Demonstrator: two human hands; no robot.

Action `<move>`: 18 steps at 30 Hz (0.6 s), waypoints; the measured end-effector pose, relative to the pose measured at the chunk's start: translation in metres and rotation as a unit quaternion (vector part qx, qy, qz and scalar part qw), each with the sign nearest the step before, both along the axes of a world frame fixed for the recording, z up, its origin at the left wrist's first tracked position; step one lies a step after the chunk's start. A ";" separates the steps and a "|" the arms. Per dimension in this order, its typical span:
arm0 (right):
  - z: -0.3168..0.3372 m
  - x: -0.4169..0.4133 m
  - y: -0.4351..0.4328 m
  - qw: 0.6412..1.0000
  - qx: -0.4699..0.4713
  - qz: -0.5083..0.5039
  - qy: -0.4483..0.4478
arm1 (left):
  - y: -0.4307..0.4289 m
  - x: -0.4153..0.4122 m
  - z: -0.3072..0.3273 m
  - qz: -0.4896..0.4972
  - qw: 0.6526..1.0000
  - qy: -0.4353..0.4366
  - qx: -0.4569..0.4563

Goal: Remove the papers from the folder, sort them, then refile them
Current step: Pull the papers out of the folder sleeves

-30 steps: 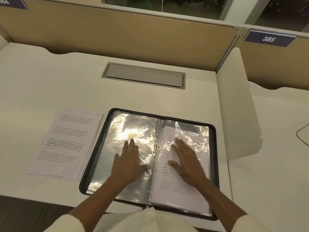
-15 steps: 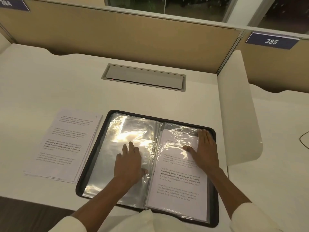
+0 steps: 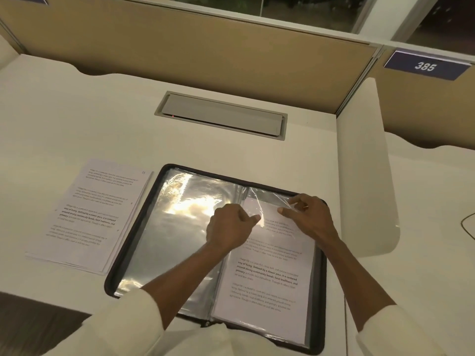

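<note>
**A:** Two pages lie open in the folder (image 3: 128, 242), low in the middle of the frame. Where are the hands?

**B:** Both are at the top of the right-hand page. The left hand (image 3: 228, 227) is curled, with thumb and forefinger pinching the clear sleeve (image 3: 270, 196) near the spine. The right hand (image 3: 308, 214) pinches the same sleeve's upper edge further right, its other fingers bent. The plastic puckers between them.

**A:** Does the left have the printed sheet (image 3: 267, 278) too?

**B:** I cannot tell. The sheet sits inside that sleeve, white, with grey and bold text.

**A:** And around it?

**B:** The left page is glossy plastic throwing glare. The folder's rim is a black zip edge with rounded corners. A stack of papers (image 3: 87, 217) lies just left of it on the matte white desk (image 3: 77, 111). A grey hatch (image 3: 221, 115) is set into the desk above.
</note>
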State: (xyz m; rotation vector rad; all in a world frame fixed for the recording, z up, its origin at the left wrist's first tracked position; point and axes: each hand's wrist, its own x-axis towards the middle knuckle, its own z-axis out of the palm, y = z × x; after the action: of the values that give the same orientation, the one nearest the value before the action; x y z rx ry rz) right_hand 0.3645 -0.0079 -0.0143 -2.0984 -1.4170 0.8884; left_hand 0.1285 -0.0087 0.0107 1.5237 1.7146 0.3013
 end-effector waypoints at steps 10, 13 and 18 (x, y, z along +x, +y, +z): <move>0.041 -0.014 0.034 0.987 -0.096 0.130 0.005 | 0.045 0.035 0.013 0.128 0.922 -0.249 -0.266; 0.047 -0.017 0.037 0.980 -0.099 0.160 -0.058 | 0.051 0.037 0.011 0.125 0.918 -0.244 -0.285; 0.053 -0.020 0.043 0.980 -0.094 0.163 -0.068 | 0.052 0.041 0.004 0.130 0.909 -0.245 -0.312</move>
State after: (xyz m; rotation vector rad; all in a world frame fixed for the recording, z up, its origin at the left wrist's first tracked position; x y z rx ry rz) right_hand 0.3442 0.0354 0.0391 -2.1299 -1.8528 1.0562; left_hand 0.1693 0.0437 0.0145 0.6782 1.4088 0.2158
